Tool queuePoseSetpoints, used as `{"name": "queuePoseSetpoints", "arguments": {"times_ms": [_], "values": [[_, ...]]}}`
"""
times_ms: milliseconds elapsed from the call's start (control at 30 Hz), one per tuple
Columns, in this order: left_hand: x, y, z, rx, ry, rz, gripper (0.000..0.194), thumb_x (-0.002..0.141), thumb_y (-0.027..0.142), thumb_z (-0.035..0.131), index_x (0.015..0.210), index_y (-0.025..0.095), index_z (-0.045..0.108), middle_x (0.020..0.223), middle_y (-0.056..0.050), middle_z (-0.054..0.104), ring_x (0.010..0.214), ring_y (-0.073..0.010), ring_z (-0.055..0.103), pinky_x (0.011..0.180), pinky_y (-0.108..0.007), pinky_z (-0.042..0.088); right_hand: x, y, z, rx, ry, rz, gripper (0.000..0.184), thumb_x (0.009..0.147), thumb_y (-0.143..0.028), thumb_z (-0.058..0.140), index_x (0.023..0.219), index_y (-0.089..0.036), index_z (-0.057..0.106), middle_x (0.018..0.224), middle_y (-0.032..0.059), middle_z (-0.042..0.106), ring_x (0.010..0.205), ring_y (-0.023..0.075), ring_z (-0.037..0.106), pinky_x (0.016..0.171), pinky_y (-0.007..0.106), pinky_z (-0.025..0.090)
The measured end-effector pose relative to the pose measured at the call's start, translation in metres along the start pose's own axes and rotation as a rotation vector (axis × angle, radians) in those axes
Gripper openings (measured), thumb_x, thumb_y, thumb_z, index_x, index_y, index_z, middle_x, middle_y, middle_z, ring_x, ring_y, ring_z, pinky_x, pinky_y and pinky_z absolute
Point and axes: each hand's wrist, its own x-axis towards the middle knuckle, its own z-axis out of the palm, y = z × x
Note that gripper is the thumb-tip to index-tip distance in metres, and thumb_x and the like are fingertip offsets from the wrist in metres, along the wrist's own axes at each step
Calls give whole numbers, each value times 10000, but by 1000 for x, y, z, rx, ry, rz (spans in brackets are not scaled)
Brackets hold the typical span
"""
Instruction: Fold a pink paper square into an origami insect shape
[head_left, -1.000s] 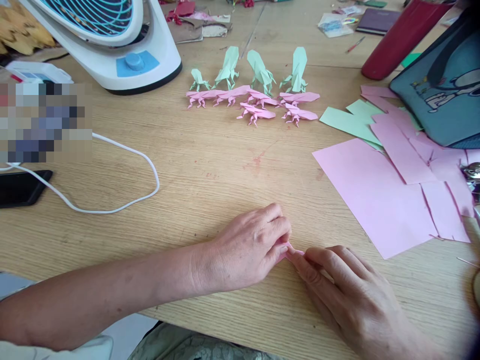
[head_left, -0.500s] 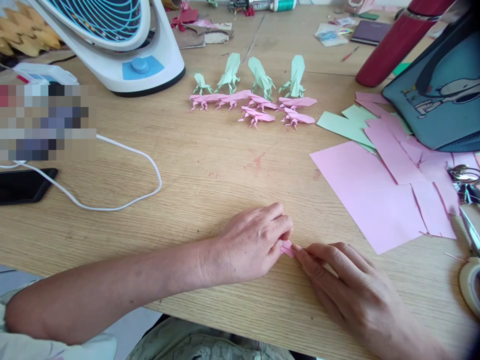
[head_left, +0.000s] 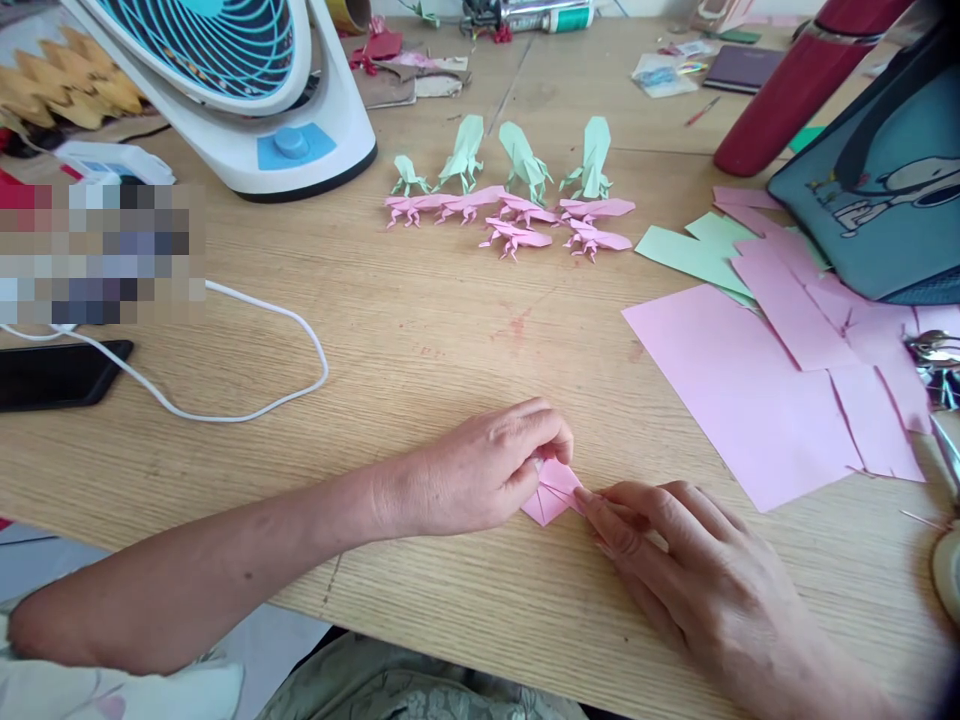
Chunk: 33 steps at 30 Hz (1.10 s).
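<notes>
Origami creasing, looks fiddly.
Left hand and right hand pinch folded pink paper, grip nearly closed; next crease probably wants steady fingertips.

Pale sleeve, apparently floral; patterned greenish trousers.

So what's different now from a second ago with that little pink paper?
The left hand has shifted a little to the left, and much more of the folded pink paper shows between the hands, creases and all; before, only a sliver did. The right hand still pinches its right end. The green figures and pink figures stayed put.
</notes>
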Motion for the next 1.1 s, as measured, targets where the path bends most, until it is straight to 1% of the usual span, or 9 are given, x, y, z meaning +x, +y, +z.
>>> {"name": "queuePoseSetpoints", "arguments": {"times_ms": [100,233,467,600,700,800,867,1000,1100], "values": [[2,-1,-2,1,-17,-11,269,799,-35,441,937,183,516,980,-10,585,864,-121,554,751,-229,431,0,0,-1,-7,13,-1,288,991,-151,451,1214,-139,634,1031,116,641,833,230,536,689,368,468],[5,0,-1,46,-41,-31,223,801,15,490,936,189,525,980,-4,572,831,-125,538,709,-240,408,0,0,-2,-8,22,-5,294,991,-147,445,1211,-139,639,1029,115,639,841,232,535,685,365,456],[8,4,-8,71,-137,-37,270,825,12,487,1000,210,546,1071,1,566,975,-135,559,827,-249,419,1,0,-1,-20,15,-11,306,985,-136,444,1224,-125,634,1028,115,640,844,236,538,689,367,451],[10,4,-10,78,-167,-44,321,795,-1,476,1014,224,544,1066,8,578,971,-141,573,837,-260,431,3,0,-1,-39,46,-25,292,978,-123,446,1190,-119,646,1002,116,654,835,237,549,665,366,450],[10,5,-6,108,-132,-52,281,806,29,490,996,227,555,1047,13,589,931,-142,583,798,-263,439,4,-1,-1,-52,49,-28,299,981,-125,437,1195,-130,644,993,113,666,835,238,561,664,367,462],[11,9,1,178,-56,-85,111,857,145,545,940,216,564,1023,14,598,841,-137,588,717,-264,430,4,-2,-1,-61,46,-32,304,978,-122,449,1219,-135,634,1010,115,672,851,242,571,693,374,474],[11,11,6,227,-24,-102,55,864,186,565,914,207,571,1002,12,599,781,-131,583,670,-262,413,3,-2,0,-56,45,-31,311,975,-110,460,1236,-137,627,1029,115,672,868,245,573,716,380,478],[12,13,9,266,-1,-102,62,854,197,583,914,211,589,966,19,594,748,-123,582,645,-253,404,1,0,1,-13,31,-18,357,971,-90,473,1307,-134,586,1073,119,664,879,239,577,733,383,490],[12,14,8,283,-5,-107,59,849,217,596,907,214,606,958,18,593,726,-121,580,611,-249,390,-2,2,2,32,56,5,364,958,-86,522,1315,-136,578,1093,123,657,881,221,594,755,374,505]]}}
